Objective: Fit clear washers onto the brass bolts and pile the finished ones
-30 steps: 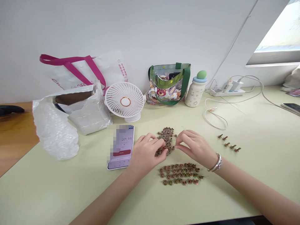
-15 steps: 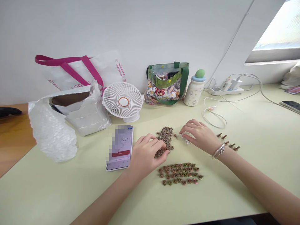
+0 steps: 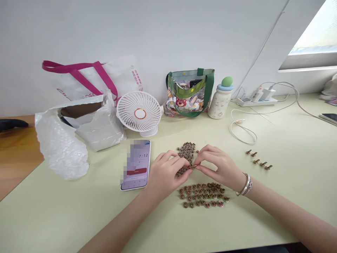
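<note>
Across the pale green desk [image 3: 79, 214], a white clip fan [image 3: 139, 112] and a bubble-wrap mailer [image 3: 60, 146] crowd the far left, with a phone [image 3: 135, 165] nearer the front edge. Mid-desk, a heap of small bronze fasteners [image 3: 186, 156] sits just above a packed cluster [image 3: 202, 195], and 5 loose ones [image 3: 259, 160] lie well right. The left hand [image 3: 164, 174] curls closed into the heap; the right hand [image 3: 219, 168] pinches 1 fastener [image 3: 194, 166] in its fingertips [image 3: 199, 167]. A slip could scatter the heap into the cluster, mixing them.

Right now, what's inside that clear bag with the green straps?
The clear bag shows a cartoon-bear print and a dark rectangular item near the top; whatever lies behind them is hidden.
</note>
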Tool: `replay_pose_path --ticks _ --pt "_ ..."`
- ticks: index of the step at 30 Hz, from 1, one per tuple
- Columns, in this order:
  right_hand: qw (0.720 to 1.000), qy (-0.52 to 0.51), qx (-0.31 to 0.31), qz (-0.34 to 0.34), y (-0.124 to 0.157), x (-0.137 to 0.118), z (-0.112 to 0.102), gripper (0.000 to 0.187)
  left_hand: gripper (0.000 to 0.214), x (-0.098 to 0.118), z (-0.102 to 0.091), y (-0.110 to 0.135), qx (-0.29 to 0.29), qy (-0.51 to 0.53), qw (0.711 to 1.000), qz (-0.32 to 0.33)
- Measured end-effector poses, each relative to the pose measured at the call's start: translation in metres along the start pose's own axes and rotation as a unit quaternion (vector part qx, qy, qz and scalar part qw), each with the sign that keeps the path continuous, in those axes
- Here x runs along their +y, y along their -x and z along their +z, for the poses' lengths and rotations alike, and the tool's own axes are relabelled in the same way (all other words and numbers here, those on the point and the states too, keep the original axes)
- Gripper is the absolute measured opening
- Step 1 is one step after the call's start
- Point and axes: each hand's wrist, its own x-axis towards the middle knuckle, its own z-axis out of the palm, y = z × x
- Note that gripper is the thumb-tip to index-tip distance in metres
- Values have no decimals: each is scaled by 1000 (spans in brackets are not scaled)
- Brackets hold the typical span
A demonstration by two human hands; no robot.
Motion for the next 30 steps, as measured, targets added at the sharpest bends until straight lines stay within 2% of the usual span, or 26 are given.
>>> replay_pose_path --ticks 5,10,17,21,26,28,30 --pt "1000 19 -12 -16 0 -2 -3 7 9 0 0 0 -35 0 999 2" --pt "997 52 -45 -37 -2 1 -18 10 9 1 -4 -2 -80 11 997 20" --pt "974 82 -213 15 -1 5 -33 11 9 -1 -5 -2 -76 -1 997 32" --pt "962 83 -261 19 1 1 -30 12 10 -2 -4 -2 -75 -4 997 29" --pt "961 51 -271 21 0 -3 -30 10 10 -2 -5 -2 -70 -5 997 30" --pt "967 46 -250 25 -1 -1 -31 9 10 -2 -5 -2 -70 -8 997 32" --pt "977 56 -202 34 -1 3 -28 9 9 -3 -4 -3 -70 -15 997 33"
